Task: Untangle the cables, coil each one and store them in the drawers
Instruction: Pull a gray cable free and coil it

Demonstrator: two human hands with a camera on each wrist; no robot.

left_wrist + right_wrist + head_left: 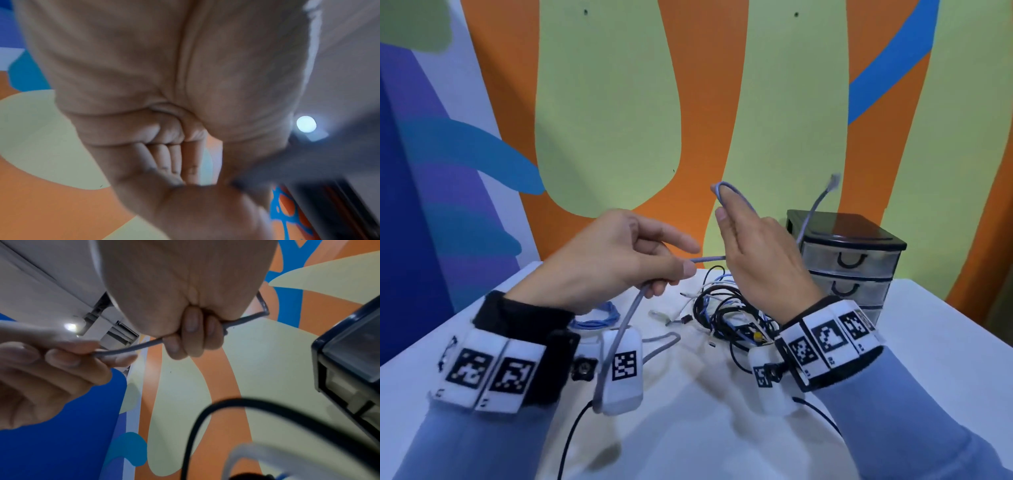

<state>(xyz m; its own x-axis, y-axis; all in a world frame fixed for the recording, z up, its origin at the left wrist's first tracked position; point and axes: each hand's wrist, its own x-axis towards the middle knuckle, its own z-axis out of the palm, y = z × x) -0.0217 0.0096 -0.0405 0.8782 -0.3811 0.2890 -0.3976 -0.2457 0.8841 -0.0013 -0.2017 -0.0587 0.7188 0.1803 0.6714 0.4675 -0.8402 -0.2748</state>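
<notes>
Both hands hold a grey network cable (623, 325) above the white table (928, 342). My left hand (619, 260) pinches it between thumb and curled fingers; the cable hangs down from there to the table. My right hand (753, 246) has a loop of the same cable wound over its raised fingers, and the clear plug end (835, 180) sticks up to the right. In the right wrist view the right fingers (193, 332) curl round the grey cable (131, 348). The left wrist view is blurred and shows only the left hand's palm (164, 81). A tangle of black and white cables (726, 308) lies on the table under the hands.
A small drawer unit (849, 260) with a black top and clear drawers, all shut, stands at the back right of the table. A coiled blue cable (599, 317) lies behind my left wrist. A painted wall rises right behind the table.
</notes>
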